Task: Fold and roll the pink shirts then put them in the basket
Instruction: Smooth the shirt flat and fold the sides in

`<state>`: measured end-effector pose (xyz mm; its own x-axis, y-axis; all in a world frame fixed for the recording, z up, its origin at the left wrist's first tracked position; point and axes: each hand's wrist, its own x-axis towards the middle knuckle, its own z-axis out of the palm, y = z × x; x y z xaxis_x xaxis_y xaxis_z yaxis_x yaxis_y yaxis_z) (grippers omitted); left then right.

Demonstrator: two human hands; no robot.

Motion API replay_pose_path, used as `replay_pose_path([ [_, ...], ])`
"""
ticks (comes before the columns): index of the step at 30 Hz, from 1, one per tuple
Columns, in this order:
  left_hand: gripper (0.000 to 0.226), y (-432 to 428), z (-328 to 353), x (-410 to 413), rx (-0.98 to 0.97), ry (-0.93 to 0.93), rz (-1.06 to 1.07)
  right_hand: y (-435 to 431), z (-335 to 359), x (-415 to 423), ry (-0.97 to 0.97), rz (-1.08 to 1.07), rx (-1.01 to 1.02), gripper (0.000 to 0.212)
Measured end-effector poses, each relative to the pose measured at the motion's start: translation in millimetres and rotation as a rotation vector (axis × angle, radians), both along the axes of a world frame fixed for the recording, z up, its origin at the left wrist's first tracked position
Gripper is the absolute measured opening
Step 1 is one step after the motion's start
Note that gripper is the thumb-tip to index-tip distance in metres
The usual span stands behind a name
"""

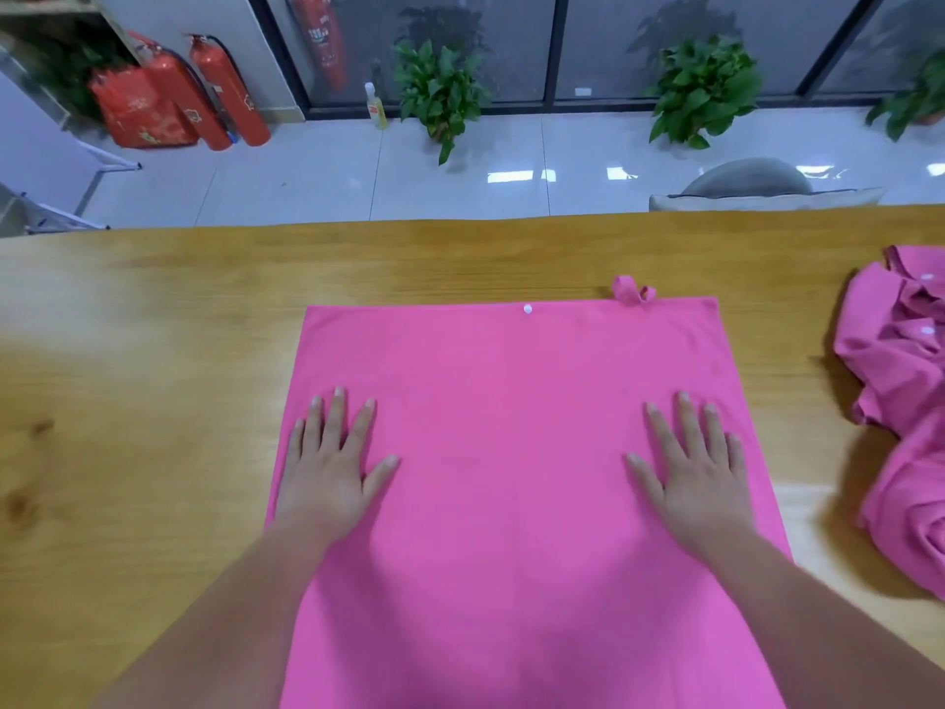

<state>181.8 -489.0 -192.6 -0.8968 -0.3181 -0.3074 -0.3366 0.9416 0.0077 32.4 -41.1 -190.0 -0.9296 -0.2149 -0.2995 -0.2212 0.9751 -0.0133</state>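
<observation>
Spread flat and smooth at the middle of the wooden table [153, 376]: one pink shirt [511, 504], its far edge straight and its near end running out of the bottom of the view. On that far edge, a small white dot [527, 309]; near the far right corner, a little fabric loop [631, 290] poking out. Well to the right on the same table, a crumpled heap of more pink shirts [905, 401], apart from the flat one.

Beyond the table, pale glossy floor tiles [307, 171], a grey chair back [751, 184] and a dark-framed glass wall. Along that wall, two leafy potted plants [440, 89] and a small bottle [377, 107]. To the left, red fire extinguishers [230, 89] beside a red bag [138, 110].

Left hand [327, 478] palm down on the shirt's left side, fingers straight and spread, gripping nothing. Right hand [700, 483] likewise flat on the right side, fingers splayed, only pressing the cloth.
</observation>
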Motion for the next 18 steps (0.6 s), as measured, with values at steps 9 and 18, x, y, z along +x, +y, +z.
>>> replay_pose_path([
  [9,0.079,85.1,27.2,-56.7,0.046,0.034,-0.126,-101.3,15.1,20.8,-0.01,0.25,-0.122,0.072],
  [18,0.077,51.6,7.3,68.4,0.051,0.05,-0.011,5.9,5.0,93.4,-0.005,0.004,-0.051,0.079],
])
